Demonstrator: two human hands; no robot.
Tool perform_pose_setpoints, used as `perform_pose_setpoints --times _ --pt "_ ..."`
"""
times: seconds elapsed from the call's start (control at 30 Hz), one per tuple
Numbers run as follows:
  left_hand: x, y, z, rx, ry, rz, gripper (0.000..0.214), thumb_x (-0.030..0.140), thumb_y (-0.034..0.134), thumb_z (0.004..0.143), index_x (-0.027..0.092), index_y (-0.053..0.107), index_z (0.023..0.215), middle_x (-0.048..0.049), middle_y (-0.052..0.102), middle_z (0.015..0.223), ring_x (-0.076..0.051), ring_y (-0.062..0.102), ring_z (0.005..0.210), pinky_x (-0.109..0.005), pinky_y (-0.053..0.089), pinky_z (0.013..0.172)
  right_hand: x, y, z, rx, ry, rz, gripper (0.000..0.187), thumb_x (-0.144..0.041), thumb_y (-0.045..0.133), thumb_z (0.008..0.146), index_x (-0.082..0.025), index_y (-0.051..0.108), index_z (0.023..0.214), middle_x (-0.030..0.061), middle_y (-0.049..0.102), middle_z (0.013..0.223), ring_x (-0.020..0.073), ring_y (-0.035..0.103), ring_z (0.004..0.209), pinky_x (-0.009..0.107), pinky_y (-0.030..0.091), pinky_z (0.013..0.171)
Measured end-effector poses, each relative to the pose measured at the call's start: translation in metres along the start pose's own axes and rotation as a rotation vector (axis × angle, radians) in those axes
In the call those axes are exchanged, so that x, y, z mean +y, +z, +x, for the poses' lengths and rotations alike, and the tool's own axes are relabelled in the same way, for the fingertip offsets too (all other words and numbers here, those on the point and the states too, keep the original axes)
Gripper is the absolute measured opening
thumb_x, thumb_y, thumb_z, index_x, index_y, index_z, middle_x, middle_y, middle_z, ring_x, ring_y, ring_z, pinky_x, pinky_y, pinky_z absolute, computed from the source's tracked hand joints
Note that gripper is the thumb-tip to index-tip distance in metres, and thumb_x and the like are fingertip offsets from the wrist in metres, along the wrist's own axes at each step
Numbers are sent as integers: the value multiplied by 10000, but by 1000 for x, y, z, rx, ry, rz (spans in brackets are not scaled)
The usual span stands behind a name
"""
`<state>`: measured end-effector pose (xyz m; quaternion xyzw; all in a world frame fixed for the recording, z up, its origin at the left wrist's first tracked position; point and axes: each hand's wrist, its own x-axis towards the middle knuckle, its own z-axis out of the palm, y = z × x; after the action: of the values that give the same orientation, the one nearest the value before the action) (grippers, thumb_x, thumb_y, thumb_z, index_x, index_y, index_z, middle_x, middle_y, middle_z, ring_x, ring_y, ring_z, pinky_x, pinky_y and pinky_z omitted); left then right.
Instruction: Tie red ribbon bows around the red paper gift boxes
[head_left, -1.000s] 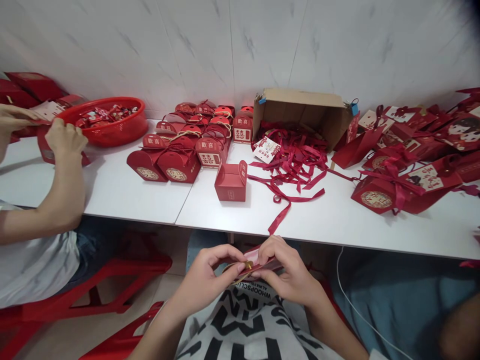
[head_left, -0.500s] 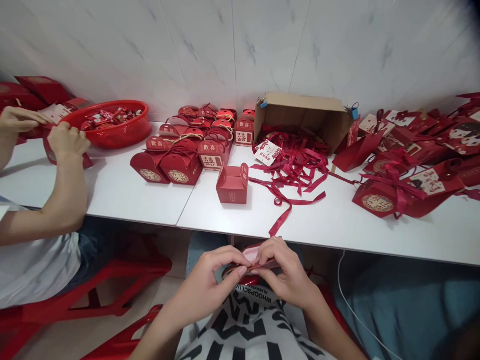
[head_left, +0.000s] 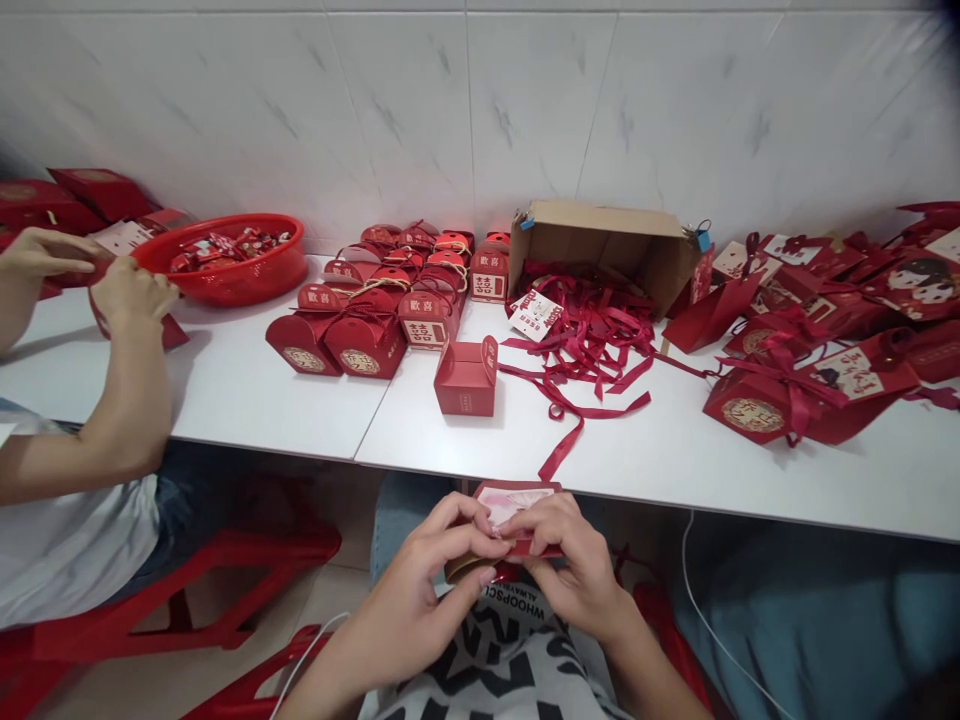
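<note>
Both my hands work low in front of my chest, below the white table's (head_left: 645,450) front edge. Between them is a small red gift box (head_left: 517,500) with a pale pink inside. My left hand (head_left: 439,570) pinches its left side with thumb and fingers closed. My right hand (head_left: 566,560) grips its right side, fingers curled over the flap. A single small red box (head_left: 465,377) stands on the table just beyond, and a loose dark red ribbon (head_left: 562,440) hangs over the edge near it.
Several finished red boxes (head_left: 375,310) cluster at the table's middle. An open cardboard carton (head_left: 607,250) spills ribbons. More red bags (head_left: 817,330) lie to the right. At the left, another person's hands (head_left: 127,290) hold a red box beside a red basket (head_left: 232,260). Red stools (head_left: 187,590) stand below.
The red box in my hands has tipped up, so its pink inside now shows. My hands sit slightly lower in view. The other person's hands stay near the basket.
</note>
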<state>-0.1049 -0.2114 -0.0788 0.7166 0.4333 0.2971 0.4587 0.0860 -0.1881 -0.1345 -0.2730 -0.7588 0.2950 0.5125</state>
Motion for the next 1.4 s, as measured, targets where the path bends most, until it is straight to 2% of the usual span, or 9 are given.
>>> perform_pose_setpoints --times 0.43,0.57,0.7,0.9,1.0,1.13,1.27,1.4 --pt "-10 2 5 -5 -29 -66 133 193 502 895 214 629 930 -70 506 1076 -168 549 1038 -283 434 909 7 9 -5 85 -35 -49 232 -13 525 782 -227 443 818 27 702 888 166 625 758 345 468 711" --pt "-16 5 7 -18 -26 -129 111 200 520 887 215 627 915 -67 522 1061 -167 568 1035 -281 449 904 8 11 -10 108 -28 -72 184 -76 555 805 -226 448 817 34 704 848 166 614 714 335 467 677" --pt "-20 10 7 -9 -36 -126 140 184 496 893 208 632 919 -75 520 1063 -165 573 1020 -280 462 886 10 14 -17 145 -32 -93 187 -53 533 808 -223 456 810 34 709 856 167 625 727 333 463 680" --pt "-11 11 4 14 82 0 199 109 482 875 196 655 926 -94 546 1097 -184 543 1072 -311 450 920 9 11 -22 227 -114 -159 215 -24 529 797 -231 480 827 28 695 817 168 629 716 339 465 677" --pt "-7 10 3 10 143 -7 155 100 540 846 187 661 886 -87 591 1074 -201 533 1109 -346 433 967 4 7 -22 200 -163 -176 217 -28 518 795 -236 481 842 20 700 794 162 624 691 329 458 663" --pt "-5 9 4 28 184 -55 186 94 551 845 200 690 909 -64 650 976 -191 562 1051 -334 455 932 -2 4 -20 176 -190 -215 237 -8 513 774 -233 476 837 12 717 780 163 625 688 328 429 671" --pt "-5 10 4 97 109 -89 225 112 464 900 196 657 980 -62 665 956 -178 589 984 -318 478 867 -4 3 -18 140 -188 -248 264 3 504 754 -248 469 826 -11 729 783 172 619 679 338 396 675" --pt "-6 12 5 137 103 -30 177 119 489 886 185 630 970 -70 643 977 -185 577 1000 -328 468 885 -3 0 -17 92 -218 -270 269 -2 502 741 -255 471 829 -21 735 795 173 618 670 342 376 672"
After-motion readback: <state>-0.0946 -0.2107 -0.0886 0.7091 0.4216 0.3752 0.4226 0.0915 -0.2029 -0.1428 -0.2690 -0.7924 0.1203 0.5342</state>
